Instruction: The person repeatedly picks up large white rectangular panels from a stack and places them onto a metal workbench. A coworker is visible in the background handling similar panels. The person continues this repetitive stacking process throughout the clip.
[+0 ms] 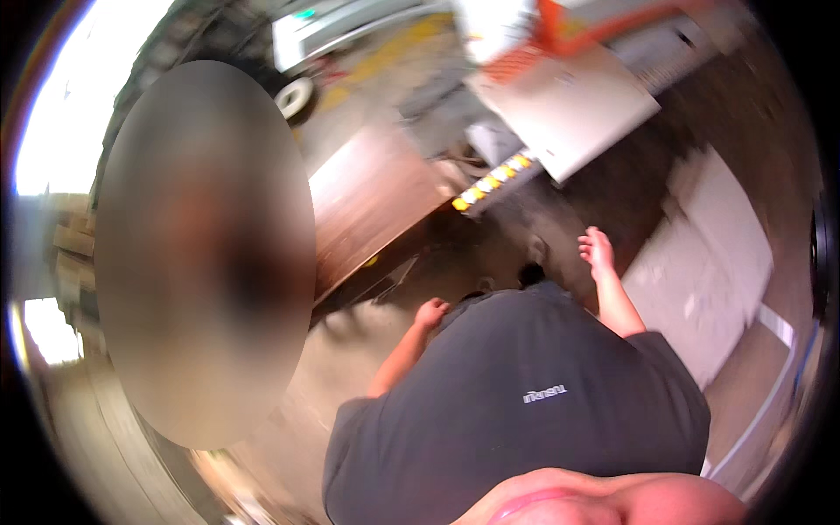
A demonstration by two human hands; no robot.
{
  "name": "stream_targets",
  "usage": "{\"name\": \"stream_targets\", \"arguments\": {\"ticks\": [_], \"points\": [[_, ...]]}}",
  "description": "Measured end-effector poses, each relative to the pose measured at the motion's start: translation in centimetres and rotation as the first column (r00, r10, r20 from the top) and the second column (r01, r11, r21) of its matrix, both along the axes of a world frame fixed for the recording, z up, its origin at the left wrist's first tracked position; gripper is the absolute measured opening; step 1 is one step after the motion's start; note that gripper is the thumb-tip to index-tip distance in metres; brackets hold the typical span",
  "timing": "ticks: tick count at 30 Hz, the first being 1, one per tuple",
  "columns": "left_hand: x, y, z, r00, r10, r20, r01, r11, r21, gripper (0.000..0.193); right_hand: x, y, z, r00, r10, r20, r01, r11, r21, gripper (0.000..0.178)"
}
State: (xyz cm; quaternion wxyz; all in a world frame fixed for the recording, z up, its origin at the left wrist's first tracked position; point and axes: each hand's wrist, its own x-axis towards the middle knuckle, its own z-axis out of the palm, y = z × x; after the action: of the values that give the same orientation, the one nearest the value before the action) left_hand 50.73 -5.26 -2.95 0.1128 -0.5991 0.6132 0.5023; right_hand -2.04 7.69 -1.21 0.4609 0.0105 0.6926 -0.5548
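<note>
My right hand (596, 249) hangs away from my body, its fingers a little bent and apart, with nothing in them. Below it lies brownish floor, and pale flat sheets (709, 271) are off to its right. Close to the left side of my dark shirt (516, 402) is my left hand (431, 313); its fingers are smeared and partly turned away, so their pose is unclear. The nearest thing ahead of that hand is a brown-topped table (376, 197), which it does not touch.
A white tabletop (577, 105) with an orange frame (560, 35) stands ahead, beside a yellow-and-white striped bar (494, 184). A white ring-shaped roll (294, 98) sits beyond the brown table. A blurred oval hides much of the left side. A pale cable (761, 402) runs at right.
</note>
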Motion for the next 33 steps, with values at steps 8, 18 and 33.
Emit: {"name": "stream_targets", "arguments": {"ticks": [8,18,33], "points": [[6.0,-7.0,-8.1,0.995,-0.054,-0.087,0.072,0.973,0.220,0.021,16.8,29.5,-2.2,0.844,0.500,0.195,-0.514,0.647,0.563,0.046],[-9.6,0.4,-3.8,0.934,-0.343,-0.097,0.357,0.901,0.246,0.022,29.1,45.9,-3.6,0.972,-0.155,0.177,0.035,0.839,0.543,0.040],[-22.1,36.8,0.3,0.445,-0.895,-0.025,0.812,0.391,0.434,0.029,9.8,77.9,-29.9,0.651,-0.602,-0.462,0.717,0.287,0.636,0.053]]}}
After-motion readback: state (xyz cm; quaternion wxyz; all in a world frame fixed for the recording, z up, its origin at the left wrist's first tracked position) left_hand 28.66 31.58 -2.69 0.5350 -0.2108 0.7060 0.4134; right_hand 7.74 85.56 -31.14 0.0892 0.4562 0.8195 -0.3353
